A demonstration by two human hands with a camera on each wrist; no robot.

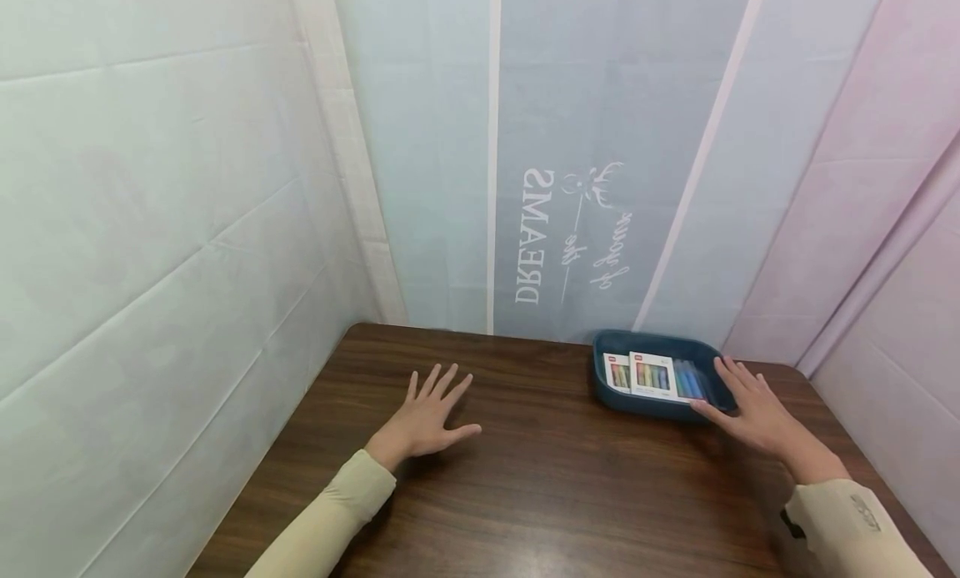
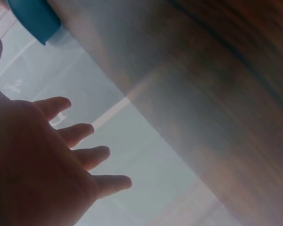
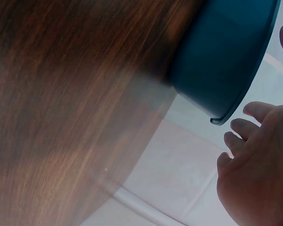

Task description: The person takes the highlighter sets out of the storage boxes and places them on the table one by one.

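— Left side first?
— The left hand lies flat on the table, fingers spread, gripping nothing.
— And at three o'clock?
— The right hand, fingers straight, touches the tray's near rim; marker packs lie inside.

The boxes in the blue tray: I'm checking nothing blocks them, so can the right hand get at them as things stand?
Probably yes. The right hand is open at the blue tray, fingers by its rim, and the boxes lie uncovered just beside them.
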